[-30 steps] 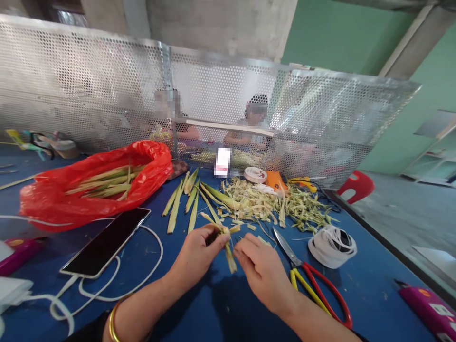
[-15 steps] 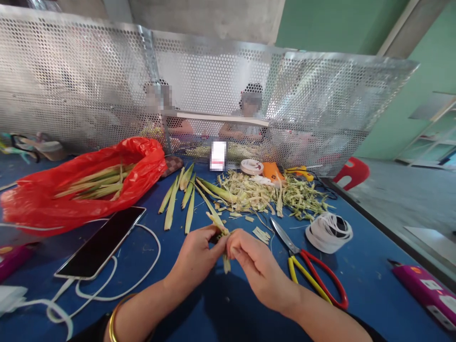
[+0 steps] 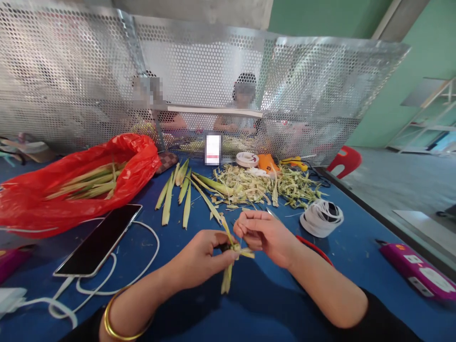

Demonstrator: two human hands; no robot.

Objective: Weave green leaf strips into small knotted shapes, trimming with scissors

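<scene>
My left hand (image 3: 203,261) is closed around a small bundle of folded husk strips (image 3: 227,280), with ends poking out up, down and to the right. Something dark shows under its fingers. Just right of and above the bundle, my right hand (image 3: 269,237) has its fingertips pinched together; what they hold, if anything, is too fine to make out. Scissors (image 3: 315,248) lie partly hidden under my right forearm. Several flat green husks (image 3: 167,204) and a heap of shredded husk (image 3: 245,185) lie beyond my hands.
A red plastic bag (image 3: 32,199) of husks and a phone (image 3: 99,242) with a white cable lie left. On the right are a white cord roll (image 3: 320,218) and a purple device (image 3: 415,270). A perforated metal screen (image 3: 210,61) stands behind, with two people beyond it.
My right hand has moved up and right, away from the husk bundle, and now covers more of the scissors. My left hand keeps the bundle, whose strips now show more. The view has shifted slightly.
</scene>
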